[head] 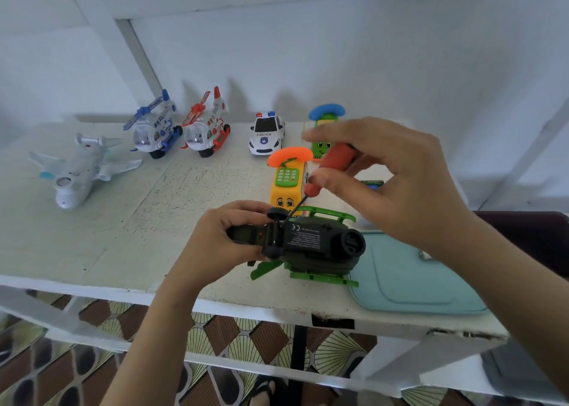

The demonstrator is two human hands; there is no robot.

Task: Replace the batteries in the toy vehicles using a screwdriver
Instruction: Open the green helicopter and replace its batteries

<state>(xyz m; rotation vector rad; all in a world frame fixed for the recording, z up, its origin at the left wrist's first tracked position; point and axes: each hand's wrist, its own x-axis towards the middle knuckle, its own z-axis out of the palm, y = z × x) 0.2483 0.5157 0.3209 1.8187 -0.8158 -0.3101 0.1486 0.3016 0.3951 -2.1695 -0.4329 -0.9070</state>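
Note:
A dark green toy helicopter (311,242) with bright green skids lies upside down near the table's front edge, its black underside with white print facing up. My left hand (221,239) grips its tail end. My right hand (385,183) holds a red-handled screwdriver (331,165) by the handle, fingers curled round it. The thin black shaft slants down-left, and its tip meets the helicopter's underside near the tail.
On the white table (147,220) stand a white toy plane (80,171), a blue helicopter (154,128), a red helicopter (207,128), a police car (266,134), a yellow phone car (288,179) and a green phone car (323,128). A teal tray (409,279) lies at the right.

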